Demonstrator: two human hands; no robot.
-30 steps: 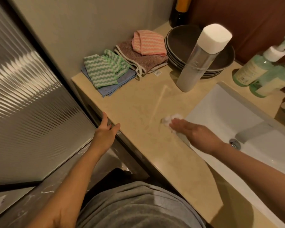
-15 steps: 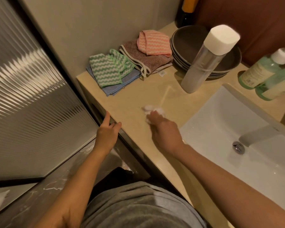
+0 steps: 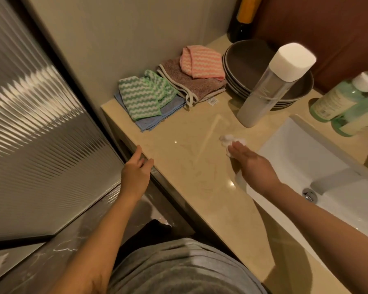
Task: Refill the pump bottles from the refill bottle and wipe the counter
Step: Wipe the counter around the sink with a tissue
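Head | right hand (image 3: pixel 255 164) flat, pressing crumpled white tissue (image 3: pixel 228 140) on counter (image 3: pixel 180 132); left hand (image 3: pixel 135 173) relaxed

No wording is coming through clearly enough to read. The tall clear bottle (image 3: pixel 261 96) with the white cap, standing in the upper right of the frame, is showing a faint pale mark partway down its side. The mark is looking something like a W or an M, but which one cannot be told. The green pump bottle (image 3: pixel 331 102) at the right edge is carrying a pale label with rows of fine print, all too small to make out. A little white tag (image 3: pixel 210 100) is lying beside the brown towel (image 3: pixel 200 85) in the upper middle, its print blurring into grey specks.
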